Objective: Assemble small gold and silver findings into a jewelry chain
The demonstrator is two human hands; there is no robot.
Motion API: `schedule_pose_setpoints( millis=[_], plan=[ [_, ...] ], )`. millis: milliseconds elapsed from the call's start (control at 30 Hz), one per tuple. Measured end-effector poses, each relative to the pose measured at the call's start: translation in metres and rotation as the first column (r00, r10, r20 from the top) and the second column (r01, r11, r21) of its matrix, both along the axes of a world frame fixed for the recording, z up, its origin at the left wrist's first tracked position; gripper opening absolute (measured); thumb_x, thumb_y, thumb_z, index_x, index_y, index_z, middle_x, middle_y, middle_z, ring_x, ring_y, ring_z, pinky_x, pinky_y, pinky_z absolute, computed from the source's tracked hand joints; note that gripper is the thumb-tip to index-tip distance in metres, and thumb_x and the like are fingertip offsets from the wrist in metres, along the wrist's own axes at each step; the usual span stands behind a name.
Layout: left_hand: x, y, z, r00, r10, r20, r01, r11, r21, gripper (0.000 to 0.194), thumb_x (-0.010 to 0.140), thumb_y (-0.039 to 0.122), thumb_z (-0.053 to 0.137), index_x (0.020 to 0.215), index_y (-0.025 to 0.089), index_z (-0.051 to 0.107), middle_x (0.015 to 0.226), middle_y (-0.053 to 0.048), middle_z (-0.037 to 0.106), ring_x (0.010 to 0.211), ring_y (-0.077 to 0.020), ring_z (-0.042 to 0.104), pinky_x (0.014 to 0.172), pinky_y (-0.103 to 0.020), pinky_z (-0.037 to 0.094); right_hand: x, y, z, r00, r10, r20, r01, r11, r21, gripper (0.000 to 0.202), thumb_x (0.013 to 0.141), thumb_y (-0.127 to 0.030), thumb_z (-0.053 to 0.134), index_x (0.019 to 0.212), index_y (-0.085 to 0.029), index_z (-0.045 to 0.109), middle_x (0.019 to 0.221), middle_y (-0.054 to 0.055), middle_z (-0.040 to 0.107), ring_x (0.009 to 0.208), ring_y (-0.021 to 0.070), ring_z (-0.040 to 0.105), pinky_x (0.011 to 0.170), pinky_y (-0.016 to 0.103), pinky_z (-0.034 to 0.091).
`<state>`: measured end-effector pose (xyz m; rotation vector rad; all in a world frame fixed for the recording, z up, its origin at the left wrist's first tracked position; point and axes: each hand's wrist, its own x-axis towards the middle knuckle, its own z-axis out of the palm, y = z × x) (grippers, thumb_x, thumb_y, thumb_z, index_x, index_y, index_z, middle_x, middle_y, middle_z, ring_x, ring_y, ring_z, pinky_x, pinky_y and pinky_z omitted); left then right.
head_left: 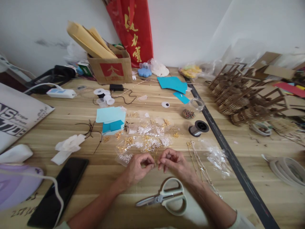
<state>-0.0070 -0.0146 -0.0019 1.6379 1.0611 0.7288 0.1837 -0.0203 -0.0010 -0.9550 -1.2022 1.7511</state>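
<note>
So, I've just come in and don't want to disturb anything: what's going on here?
A person is working with both bare hands at a wooden table. The left hand and right hand are close together, fingertips pinched, just in front of small clear bags of gold- and silver-coloured pieces. Anything in either grip is too small to make out. Scissors lie nearer the person, untouched, with chains beside the right forearm.

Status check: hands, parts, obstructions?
Left hand and right hand pinched, fingertips close together; anything held too small to tell. Small gold and silvery pieces just beyond. Scissors just nearside, apparently not blocking.
</note>
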Motion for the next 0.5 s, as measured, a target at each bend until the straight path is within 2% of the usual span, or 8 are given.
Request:
schedule_pose_setpoints(
  millis=[167,267,500],
  plan=[
    [0.001,-0.003,-0.002,1.000,0.020,-0.014,-0.020,1.000,-0.015,0.004,0.076,0.013,0.058,0.073,0.015,0.061,0.067,-0.002,0.066,0.063,-0.0132,0.059,0.061,-0.022,0.046,-0.002,0.001,-0.008,0.999,-0.030,0.025,0.030,1.000,0.009,0.026,0.078,-0.038,0.073,0.077,-0.015,0.060,0.059,-0.002,0.064,0.051,0.0090,0.059,0.049,0.019,0.048],
    [0.002,-0.004,-0.002,1.000,0.021,-0.003,-0.021,0.999,-0.036,0.003,0.077,0.014,0.058,0.076,0.016,0.060,0.069,-0.002,0.067,0.065,-0.0134,0.061,0.062,-0.023,0.046,-0.004,0.000,-0.012,0.998,-0.038,0.042,0.038,0.999,0.006,0.028,0.076,-0.039,0.075,0.080,-0.015,0.061,0.060,-0.002,0.063,0.050,0.0082,0.058,0.049,0.019,0.047],
    [0.001,0.000,0.003,0.998,0.036,0.059,-0.025,0.986,-0.167,0.002,0.076,0.017,0.058,0.078,0.016,0.058,0.067,-0.001,0.064,0.065,-0.0134,0.061,0.061,-0.023,0.045,-0.007,-0.002,-0.013,0.994,-0.061,0.089,0.059,0.998,0.025,0.031,0.076,-0.042,0.073,0.077,-0.017,0.055,0.058,-0.003,0.058,0.049,0.0085,0.055,0.048,0.020,0.045]
  ],
)
